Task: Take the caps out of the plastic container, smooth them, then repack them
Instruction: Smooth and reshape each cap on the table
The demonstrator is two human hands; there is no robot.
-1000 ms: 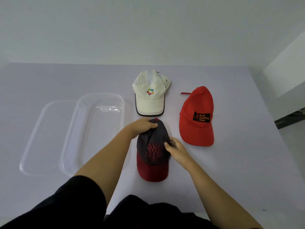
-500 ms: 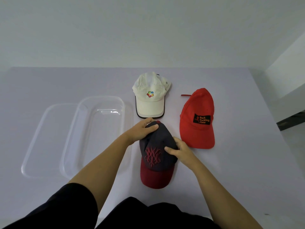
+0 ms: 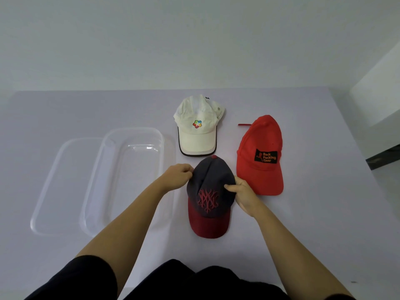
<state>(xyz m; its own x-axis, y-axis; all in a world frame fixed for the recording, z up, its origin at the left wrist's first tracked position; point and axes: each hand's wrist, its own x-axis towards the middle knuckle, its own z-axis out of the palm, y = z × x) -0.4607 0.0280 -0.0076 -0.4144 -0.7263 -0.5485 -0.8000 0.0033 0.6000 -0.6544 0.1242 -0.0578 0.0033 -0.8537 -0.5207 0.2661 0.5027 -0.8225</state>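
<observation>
A dark grey cap with a maroon brim (image 3: 211,187) lies on the table in front of me, brim toward me. My left hand (image 3: 176,176) pinches the left edge of its crown. On the right side my right hand (image 3: 243,195) grips the crown, thumb on top of the fabric. A white cap with a coloured logo (image 3: 198,126) lies just beyond it. To the right lies a red cap with a black patch (image 3: 260,154). The clear plastic container (image 3: 125,148) stands empty to the left.
The container's clear lid (image 3: 58,169) lies flat on the table, partly under the container's left side. The pale table (image 3: 313,213) ends at its right edge near a white wall and a dark gap.
My left hand slid from the top of the grey cap's crown to its left edge. The right hand shifted to the crown's right side, and the crown now looks fuller and flatter.
</observation>
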